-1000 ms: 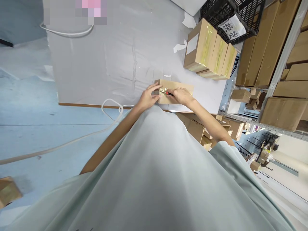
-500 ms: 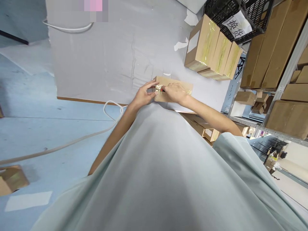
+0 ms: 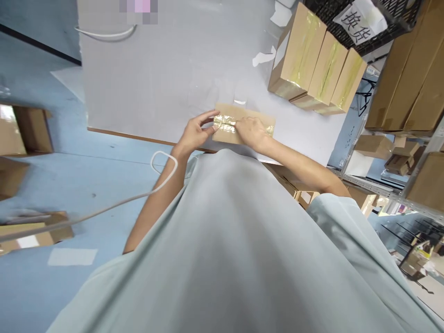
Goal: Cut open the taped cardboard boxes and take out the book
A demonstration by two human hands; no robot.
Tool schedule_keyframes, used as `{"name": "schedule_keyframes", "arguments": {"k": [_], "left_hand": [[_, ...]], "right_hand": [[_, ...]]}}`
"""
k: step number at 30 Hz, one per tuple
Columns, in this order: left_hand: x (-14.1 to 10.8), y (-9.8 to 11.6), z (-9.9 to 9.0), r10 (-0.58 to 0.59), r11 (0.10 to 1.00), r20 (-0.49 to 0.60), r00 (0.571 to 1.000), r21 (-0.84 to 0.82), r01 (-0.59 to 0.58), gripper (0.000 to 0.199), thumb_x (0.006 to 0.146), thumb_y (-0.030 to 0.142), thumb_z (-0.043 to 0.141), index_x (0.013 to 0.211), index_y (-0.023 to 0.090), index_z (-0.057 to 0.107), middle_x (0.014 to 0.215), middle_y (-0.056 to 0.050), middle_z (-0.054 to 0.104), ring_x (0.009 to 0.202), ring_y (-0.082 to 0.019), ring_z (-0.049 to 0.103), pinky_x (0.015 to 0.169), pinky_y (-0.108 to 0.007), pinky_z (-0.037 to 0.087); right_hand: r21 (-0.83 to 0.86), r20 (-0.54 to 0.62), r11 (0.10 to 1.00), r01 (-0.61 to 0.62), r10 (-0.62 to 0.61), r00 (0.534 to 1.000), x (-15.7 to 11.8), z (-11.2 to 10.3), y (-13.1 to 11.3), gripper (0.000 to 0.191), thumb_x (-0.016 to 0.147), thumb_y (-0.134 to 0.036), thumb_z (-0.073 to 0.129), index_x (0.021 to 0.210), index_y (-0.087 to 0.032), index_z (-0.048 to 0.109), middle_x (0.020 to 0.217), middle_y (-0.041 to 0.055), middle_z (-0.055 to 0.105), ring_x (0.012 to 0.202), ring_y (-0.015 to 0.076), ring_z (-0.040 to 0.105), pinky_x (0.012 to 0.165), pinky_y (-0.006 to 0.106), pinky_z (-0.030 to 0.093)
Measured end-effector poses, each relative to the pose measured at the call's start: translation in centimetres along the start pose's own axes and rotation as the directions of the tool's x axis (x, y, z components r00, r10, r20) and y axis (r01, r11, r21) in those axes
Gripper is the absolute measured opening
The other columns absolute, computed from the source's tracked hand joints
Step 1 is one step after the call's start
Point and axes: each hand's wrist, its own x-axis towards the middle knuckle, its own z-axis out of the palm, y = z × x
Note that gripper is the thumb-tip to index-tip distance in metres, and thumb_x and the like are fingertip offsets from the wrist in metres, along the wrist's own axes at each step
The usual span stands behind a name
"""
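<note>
Carton (image 3: 225, 137) is touched at one end by spread left hand (image 3: 194, 133); right hand (image 3: 252, 132) curls over tape (image 3: 224, 120), its grip I cannot tell.

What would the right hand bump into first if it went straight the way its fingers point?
Sliding along the taped box, the right hand would probably meet the left hand, though depth is unclear.
</note>
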Motion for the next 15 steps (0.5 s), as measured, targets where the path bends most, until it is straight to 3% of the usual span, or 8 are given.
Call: {"name": "schedule_keyframes", "arguments": {"k": [4,10,15], "left_hand": [[-0.4,0.0,0.2,-0.017,1.000,-0.041,0.999,0.022,0.018,0.071,0.095,0.061,0.087,0.156,0.026,0.076,0.168,-0.012,0.070,0.154,-0.037,0.069,0.133,-0.055,0.056],[-0.2,-1.5,0.5,-0.014,1.000,-0.092,0.996,-0.002,0.014,0.080,0.090,0.069,0.092,0.154,0.025,0.074,0.165,-0.010,0.073,0.152,-0.037,0.069,0.136,-0.059,0.054],[0.0,-1.8,1.3,-0.014,1.000,-0.154,0.988,0.014,0.016,0.093,0.090,0.081,0.089,0.156,0.019,0.070,0.164,-0.009,0.072,0.150,-0.037,0.068,0.140,-0.066,0.048]], "right_hand": [[-0.043,0.004,0.989,-0.142,0.143,0.990,-2.4,1.8,3.8,0.054,0.110,0.003,0.039,0.143,-0.008,0.080,0.145,0.0271,0.081,0.135,0.0357,0.078,0.112,0.043,0.059],[-0.040,0.018,0.976,-0.212,0.213,0.977,-7.5,3.8,9.9,0.042,0.121,-0.021,0.046,0.145,-0.010,0.079,0.133,0.0312,0.083,0.129,0.0407,0.079,0.103,0.045,0.055],[-0.019,-0.001,0.980,-0.200,0.200,0.980,-9.1,5.2,12.4,0.045,0.124,-0.032,0.043,0.149,-0.014,0.077,0.133,0.0285,0.084,0.125,0.0392,0.080,0.097,0.043,0.052]]}}
